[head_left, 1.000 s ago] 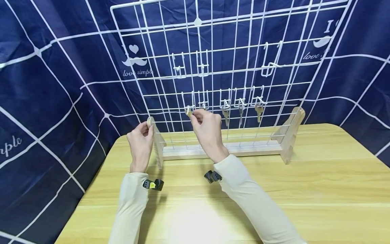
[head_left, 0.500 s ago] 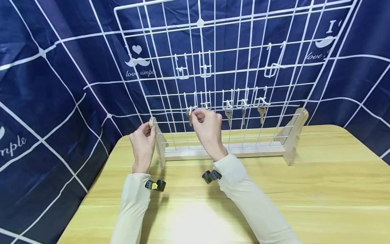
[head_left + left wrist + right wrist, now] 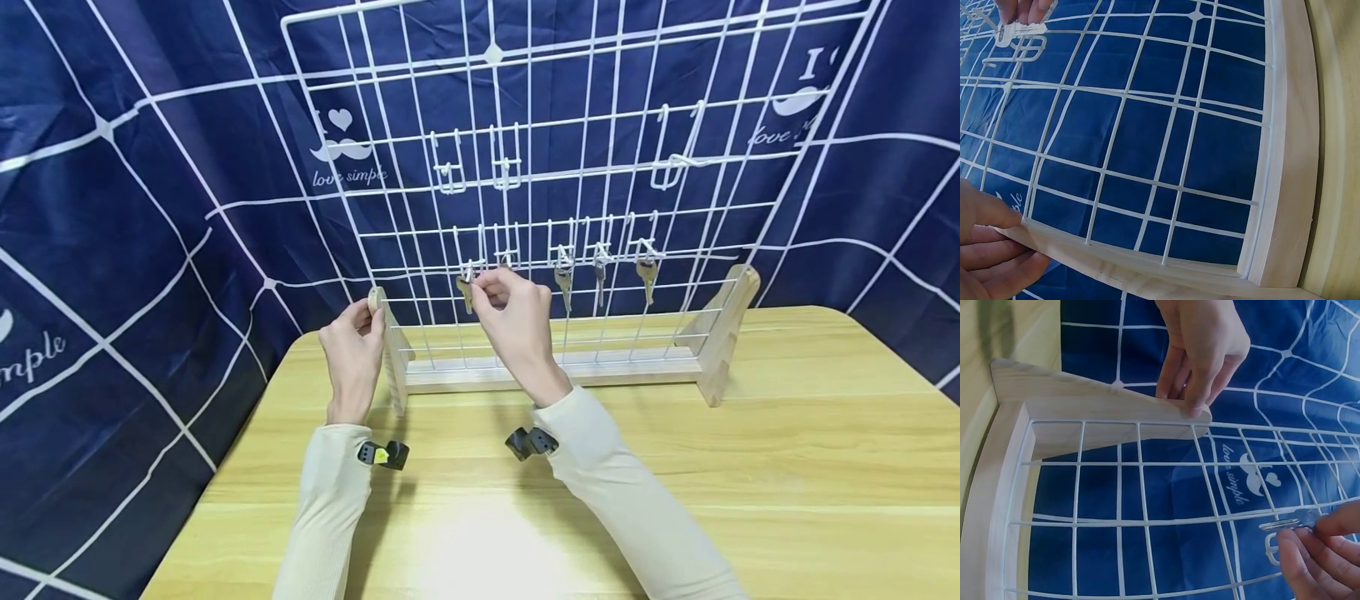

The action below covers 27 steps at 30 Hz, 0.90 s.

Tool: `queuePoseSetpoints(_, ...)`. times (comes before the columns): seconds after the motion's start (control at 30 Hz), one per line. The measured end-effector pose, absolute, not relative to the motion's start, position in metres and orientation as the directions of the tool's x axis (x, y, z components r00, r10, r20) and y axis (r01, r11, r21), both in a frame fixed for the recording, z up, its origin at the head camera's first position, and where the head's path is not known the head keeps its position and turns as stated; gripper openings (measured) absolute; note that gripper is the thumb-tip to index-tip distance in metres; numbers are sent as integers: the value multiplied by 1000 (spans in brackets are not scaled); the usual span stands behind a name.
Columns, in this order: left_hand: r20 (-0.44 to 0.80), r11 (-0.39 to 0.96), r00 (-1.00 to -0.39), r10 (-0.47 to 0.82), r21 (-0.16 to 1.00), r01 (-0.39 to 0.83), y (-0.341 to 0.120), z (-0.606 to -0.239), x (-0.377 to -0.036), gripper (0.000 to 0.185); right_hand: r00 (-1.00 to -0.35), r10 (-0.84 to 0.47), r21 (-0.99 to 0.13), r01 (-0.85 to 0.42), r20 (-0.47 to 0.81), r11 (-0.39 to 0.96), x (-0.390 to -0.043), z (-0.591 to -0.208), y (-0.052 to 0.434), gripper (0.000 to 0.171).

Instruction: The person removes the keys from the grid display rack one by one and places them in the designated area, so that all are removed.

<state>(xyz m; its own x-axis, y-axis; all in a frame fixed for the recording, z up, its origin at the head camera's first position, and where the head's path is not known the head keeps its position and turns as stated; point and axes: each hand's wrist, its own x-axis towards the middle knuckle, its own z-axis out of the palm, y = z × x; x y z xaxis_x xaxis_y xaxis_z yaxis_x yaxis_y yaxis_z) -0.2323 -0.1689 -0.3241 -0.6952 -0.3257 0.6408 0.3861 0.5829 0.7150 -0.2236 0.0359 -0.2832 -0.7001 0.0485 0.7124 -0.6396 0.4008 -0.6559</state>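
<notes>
One key [image 3: 467,287] pinched between right-hand fingers [image 3: 487,287].

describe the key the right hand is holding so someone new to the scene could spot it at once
Start at the white wire grid standing in a wooden base on the table. Along its lower row of hooks hang four keys; go to the leftmost key. It alone is pinched by the right hand, while the three keys to its right hang free.
</notes>
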Motion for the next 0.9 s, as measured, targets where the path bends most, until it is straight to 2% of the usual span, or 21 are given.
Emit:
queuePoseSetpoints(0.4,644,585,-691,-327,712,387,-169,-325,-233,19,-698,26,-661,-666,716,346,-220,-287,39,7)
queuePoseSetpoints(0.9,639,569,-691,-339,724,390,-169,-325,-231,20,-652,-6,-625,-729,758,279,-213,-285,42,5)
